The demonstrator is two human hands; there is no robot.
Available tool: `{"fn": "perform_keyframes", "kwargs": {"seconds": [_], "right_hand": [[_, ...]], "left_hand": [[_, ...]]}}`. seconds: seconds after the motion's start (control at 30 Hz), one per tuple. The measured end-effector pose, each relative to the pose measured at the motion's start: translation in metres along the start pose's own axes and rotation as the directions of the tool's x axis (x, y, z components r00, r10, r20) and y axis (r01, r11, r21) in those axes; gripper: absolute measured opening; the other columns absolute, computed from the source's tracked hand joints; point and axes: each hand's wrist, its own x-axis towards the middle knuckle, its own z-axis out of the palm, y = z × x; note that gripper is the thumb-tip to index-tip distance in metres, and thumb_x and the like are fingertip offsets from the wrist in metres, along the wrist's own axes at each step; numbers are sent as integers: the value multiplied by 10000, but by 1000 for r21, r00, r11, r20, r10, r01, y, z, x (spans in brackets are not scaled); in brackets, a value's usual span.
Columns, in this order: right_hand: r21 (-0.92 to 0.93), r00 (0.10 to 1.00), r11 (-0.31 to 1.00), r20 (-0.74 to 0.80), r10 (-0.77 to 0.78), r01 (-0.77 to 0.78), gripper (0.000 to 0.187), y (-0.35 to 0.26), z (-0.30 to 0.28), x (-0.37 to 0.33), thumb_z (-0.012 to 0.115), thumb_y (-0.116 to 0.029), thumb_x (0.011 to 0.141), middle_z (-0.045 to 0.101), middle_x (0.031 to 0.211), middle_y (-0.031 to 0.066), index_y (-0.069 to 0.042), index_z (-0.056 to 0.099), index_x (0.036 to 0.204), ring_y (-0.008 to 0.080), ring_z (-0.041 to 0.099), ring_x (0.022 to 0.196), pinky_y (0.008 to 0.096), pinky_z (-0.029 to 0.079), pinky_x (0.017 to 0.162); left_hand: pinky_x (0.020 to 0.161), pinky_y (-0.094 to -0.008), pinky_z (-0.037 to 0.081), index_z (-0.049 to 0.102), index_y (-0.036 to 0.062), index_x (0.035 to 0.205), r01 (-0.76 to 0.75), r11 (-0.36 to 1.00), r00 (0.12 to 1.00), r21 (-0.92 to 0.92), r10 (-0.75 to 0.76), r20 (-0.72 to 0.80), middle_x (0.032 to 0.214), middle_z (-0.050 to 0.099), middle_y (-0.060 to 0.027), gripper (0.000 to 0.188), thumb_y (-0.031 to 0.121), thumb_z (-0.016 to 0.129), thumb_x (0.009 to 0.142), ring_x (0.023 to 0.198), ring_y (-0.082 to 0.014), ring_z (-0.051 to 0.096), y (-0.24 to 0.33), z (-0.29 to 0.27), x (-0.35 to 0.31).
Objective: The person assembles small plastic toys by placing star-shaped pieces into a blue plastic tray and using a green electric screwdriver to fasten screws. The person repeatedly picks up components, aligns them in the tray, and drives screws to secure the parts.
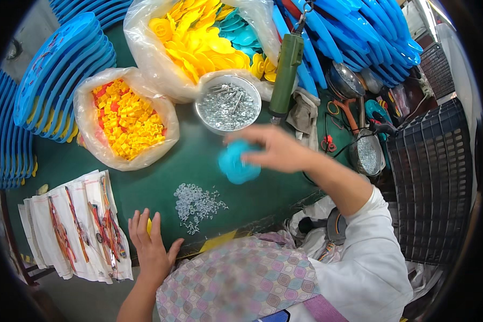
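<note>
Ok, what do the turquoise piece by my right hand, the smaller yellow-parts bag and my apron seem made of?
Turquoise piece: probably plastic, evenly coloured; blur hides its finish. Smaller bag: apparently glossy plastic film, translucent and crinkled. Apron: likely matte cloth, draped softly.

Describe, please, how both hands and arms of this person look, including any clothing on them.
The left hand has no glove, and the left forearm is uncovered as far as it shows. The right hand, blurred, also shows no glove; on that side a plain white sleeve begins near the elbow. No watch shows on either wrist.
</note>
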Motion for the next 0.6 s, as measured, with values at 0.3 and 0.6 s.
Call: {"fn": "perform_keyframes", "kwargs": {"seconds": [0.3, 0.6], "right_hand": [[-589, 776, 798, -442, -450, 127, 469, -8, -5, -6, 753, -35, 781, 656, 1140, 147, -50, 659, 1241, 367, 610, 1077, 447, 486, 959], [-674, 386, 551, -736, -556, -492, 503, 52, -278, 30, 747, -264, 886, 588, 1373, 207, -36, 607, 1312, 397, 528, 1264, 487, 417, 1071]], "left_hand": [[1142, -540, 410, 636, -1, 1269, -414, 890, 907, -193, 421, -2, 1353, 599, -173, 556, 223, 829, 799, 1342, -404, 523, 49, 16, 90], [1054, -489, 493, 659, -21, 1149, -443, 882, 890, -157, 454, 36, 1181, 633, -186, 417, 149, 806, 797, 1188, -388, 610, 46, 42, 101]]}}
